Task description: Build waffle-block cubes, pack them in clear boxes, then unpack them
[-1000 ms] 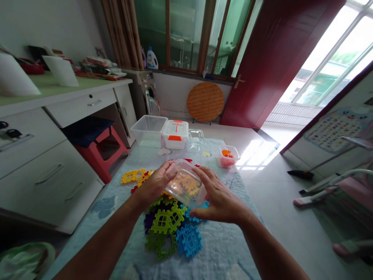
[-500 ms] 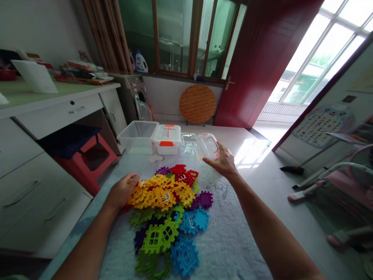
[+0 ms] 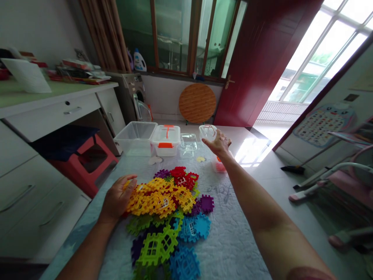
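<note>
My left hand (image 3: pixel 116 198) curls around the left end of a heap of yellow interlocking building pieces (image 3: pixel 154 196), with a bit of yellow showing between thumb and fingers. Beneath and around the heap lie green pieces (image 3: pixel 154 243), blue pieces (image 3: pixel 186 262), red pieces (image 3: pixel 180 175) and purple pieces (image 3: pixel 207 203). Far over the table, my right hand (image 3: pixel 219 144) has its fingers apart at a small clear plastic container (image 3: pixel 206 131), the thumb overlapping its near side. Under the right wrist stands another small clear box with pink inside (image 3: pixel 219 167).
At the table's far end stand a large clear bin (image 3: pixel 134 142), a lidded box with orange latches (image 3: pixel 166 140) and a flat clear tray or lid (image 3: pixel 189 142). A red stool (image 3: pixel 87 167) is at the left, below a desk (image 3: pixel 84 91).
The small clear container has gone from tilted in my right hand to upright farther back. My right hand's fingers have spread. The pink-filled box is more visible. My left hand has shifted slightly left.
</note>
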